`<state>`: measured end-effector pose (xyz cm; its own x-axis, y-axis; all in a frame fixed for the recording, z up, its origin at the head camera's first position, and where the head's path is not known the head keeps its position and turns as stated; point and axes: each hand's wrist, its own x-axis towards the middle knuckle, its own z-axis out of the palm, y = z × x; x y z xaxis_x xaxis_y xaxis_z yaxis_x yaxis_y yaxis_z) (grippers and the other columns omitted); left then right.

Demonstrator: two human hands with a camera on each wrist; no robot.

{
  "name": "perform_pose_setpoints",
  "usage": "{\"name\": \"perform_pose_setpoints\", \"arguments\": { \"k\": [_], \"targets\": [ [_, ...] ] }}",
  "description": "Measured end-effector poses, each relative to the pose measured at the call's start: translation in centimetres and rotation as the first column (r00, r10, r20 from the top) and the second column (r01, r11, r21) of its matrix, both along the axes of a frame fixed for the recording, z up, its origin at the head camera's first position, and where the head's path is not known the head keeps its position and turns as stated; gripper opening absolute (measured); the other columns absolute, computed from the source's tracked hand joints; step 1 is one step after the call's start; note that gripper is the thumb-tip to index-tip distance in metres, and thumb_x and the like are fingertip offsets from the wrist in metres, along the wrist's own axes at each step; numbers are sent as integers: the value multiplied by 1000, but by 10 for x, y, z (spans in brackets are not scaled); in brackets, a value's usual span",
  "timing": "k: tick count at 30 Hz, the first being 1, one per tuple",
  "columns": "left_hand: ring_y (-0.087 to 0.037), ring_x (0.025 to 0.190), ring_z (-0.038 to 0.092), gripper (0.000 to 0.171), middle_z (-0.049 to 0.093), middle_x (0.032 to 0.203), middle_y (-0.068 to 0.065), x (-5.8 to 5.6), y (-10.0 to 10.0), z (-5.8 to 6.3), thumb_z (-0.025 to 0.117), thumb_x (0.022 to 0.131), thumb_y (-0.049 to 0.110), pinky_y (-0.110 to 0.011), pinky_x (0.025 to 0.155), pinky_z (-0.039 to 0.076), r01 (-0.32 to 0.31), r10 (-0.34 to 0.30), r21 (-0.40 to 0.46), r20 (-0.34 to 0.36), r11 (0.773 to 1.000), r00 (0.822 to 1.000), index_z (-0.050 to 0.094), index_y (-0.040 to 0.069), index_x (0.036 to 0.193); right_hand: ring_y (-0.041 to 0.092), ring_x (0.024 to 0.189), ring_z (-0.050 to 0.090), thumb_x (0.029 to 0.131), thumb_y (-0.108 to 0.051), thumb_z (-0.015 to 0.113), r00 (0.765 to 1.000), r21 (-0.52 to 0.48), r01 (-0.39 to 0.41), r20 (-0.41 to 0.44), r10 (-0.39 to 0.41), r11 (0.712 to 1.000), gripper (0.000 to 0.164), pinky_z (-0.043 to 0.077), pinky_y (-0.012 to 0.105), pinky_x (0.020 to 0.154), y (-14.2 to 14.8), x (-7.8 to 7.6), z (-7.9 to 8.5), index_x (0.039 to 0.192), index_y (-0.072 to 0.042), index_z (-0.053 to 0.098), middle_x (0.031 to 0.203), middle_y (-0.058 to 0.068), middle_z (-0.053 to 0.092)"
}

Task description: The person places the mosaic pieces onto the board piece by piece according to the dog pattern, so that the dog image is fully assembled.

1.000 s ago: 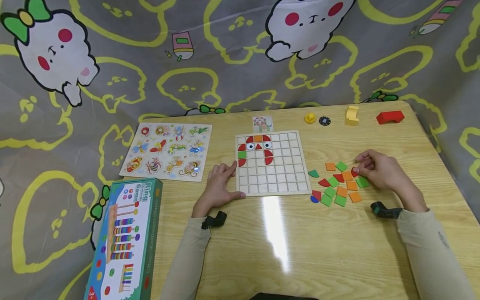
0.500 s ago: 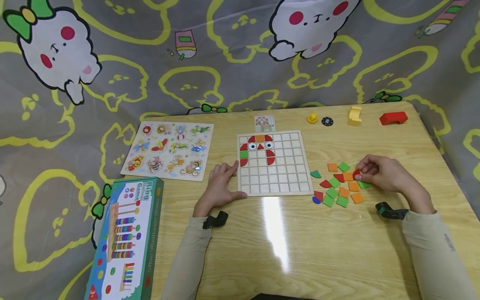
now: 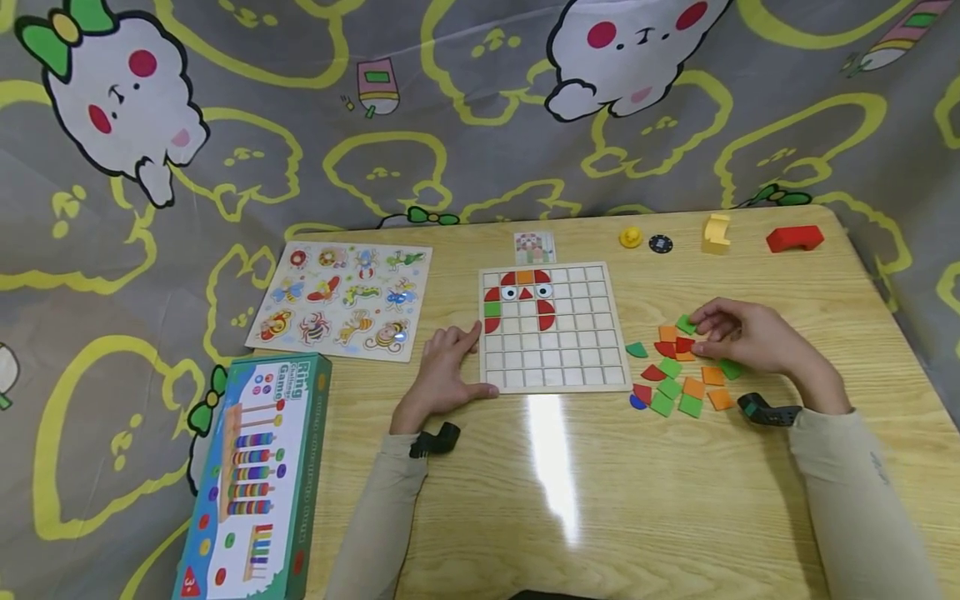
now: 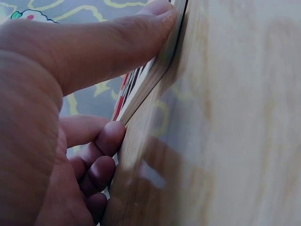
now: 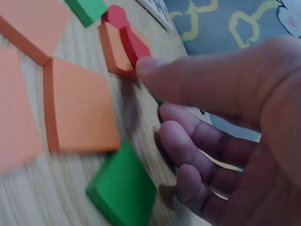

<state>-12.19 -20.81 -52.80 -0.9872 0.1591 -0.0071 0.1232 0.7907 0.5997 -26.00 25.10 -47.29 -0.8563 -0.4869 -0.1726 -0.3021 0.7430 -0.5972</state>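
A wooden grid board (image 3: 525,360) lies flat, with red, orange and green pieces and two eye tiles in its upper left cells. My left hand (image 3: 442,371) touches its left edge with the index finger and the near left corner with the thumb. To the board's right, my right hand (image 3: 746,333) is over the loose pieces. Its thumb touches a red piece (image 5: 134,44), which partly overlies an orange tile (image 5: 113,49). The other fingers are loosely bent. Another red piece (image 3: 664,350) lies beside it; a green tile (image 3: 731,368) is partly hidden under the hand.
Behind the board lies a small pattern card (image 3: 534,247). An insect puzzle (image 3: 341,300) and a Ring Game box (image 3: 255,475) are on the left. A yellow duck (image 3: 631,237), black chip (image 3: 661,243), yellow block (image 3: 716,234) and red block (image 3: 795,238) line the back right.
My right hand has moved left and away from me across the loose pieces. The red piece at its thumb has shifted left, close to another red piece. My left hand stays at the board.
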Motion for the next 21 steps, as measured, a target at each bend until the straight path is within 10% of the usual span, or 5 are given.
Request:
{"name": "perform_pose_setpoints", "arguments": {
  "k": [10, 21],
  "targets": [
    [-18, 103, 36, 112, 47, 110, 2, 0, 1, 4, 85, 68, 55, -39, 93, 29, -6, 6, 3, 22, 1000, 1000, 28, 16, 157, 8, 65, 55, 84, -21, 80, 984, -6, -97, -149, 95, 995, 17, 44, 24, 58, -11, 2, -5, 98, -11, 76, 82, 1, 68],
    [-19, 105, 37, 112, 47, 111, 1, 1, 0, 5, 85, 68, 55, -39, 94, 30, -9, 10, -13, 33, 1000, 999, 28, 16, 157, 13, 68, 57, 85, -30, 79, 995, 4, -56, -79, 56, 998, 21, 45, 24, 60, -33, 4, -4, 92, -11, 72, 81, 2, 66]
  ]
}}
